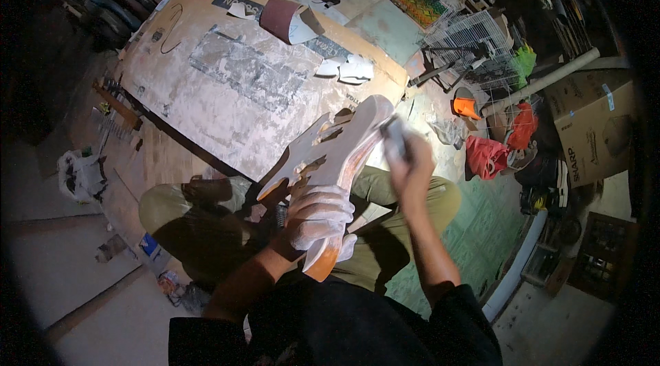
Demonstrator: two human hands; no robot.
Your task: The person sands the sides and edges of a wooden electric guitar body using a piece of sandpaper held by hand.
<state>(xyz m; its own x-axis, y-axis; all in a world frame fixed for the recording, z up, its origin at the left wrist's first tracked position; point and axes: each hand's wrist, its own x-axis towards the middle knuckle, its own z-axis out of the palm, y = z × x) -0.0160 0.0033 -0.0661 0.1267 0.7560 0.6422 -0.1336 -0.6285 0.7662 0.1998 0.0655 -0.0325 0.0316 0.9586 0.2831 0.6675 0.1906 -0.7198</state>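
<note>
A grey guitar body (323, 167) with cut-out cavities stands tilted over my lap, its rim showing bare orange-brown wood in places. My left hand (318, 218), coated in pale dust, wraps around its near end. At the right side of the far end, my right hand (412, 167) grips a small grey sanding block (394, 138) against or very close to the curved rim; motion smears that hand a little. Beyond the body, a curled sheet of reddish-brown sandpaper (285, 20) lies on a dusty flattened cardboard box (165, 77).
White torn scraps (354, 69) rest on the cardboard. To the right are a white wire rack (474, 43), an orange object (466, 103), a red cloth bag (485, 157) and a brown cardboard box (595, 125). A white plastic bag (79, 175) lies at the left.
</note>
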